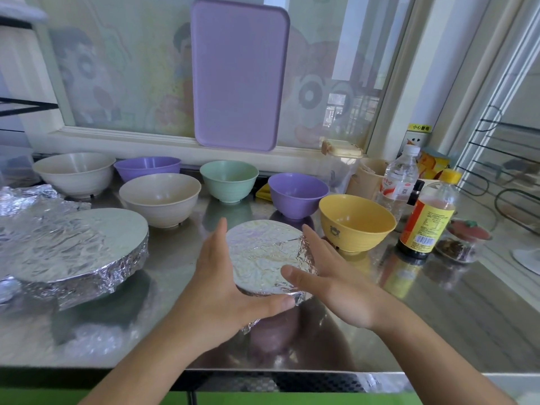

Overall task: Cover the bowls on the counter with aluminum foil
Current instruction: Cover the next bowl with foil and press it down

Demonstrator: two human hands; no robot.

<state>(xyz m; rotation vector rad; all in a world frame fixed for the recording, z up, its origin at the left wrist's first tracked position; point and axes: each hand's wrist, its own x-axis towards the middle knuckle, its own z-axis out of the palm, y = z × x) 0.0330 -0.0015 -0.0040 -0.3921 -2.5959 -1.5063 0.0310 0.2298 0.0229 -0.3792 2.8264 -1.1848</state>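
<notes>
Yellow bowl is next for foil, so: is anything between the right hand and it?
Nothing visible. The right hand rests against the foil-covered bowl, and the open yellow plastic bowl stands just beyond it.

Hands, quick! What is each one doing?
Left hand: open, fingers straight, pressing the foil-covered bowl.
Right hand: open, beside the same bowl.

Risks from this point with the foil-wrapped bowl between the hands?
1. The foil is loose and ragged at the near edge of the small covered bowl; pressing by the left hand or right hand might tear it.
2. The yellow bowl sits close to the right hand and could get knocked.
3. The sauce bottle and water bottle stand nearby and could tip if the yellow bowl is shoved into them.
</notes>
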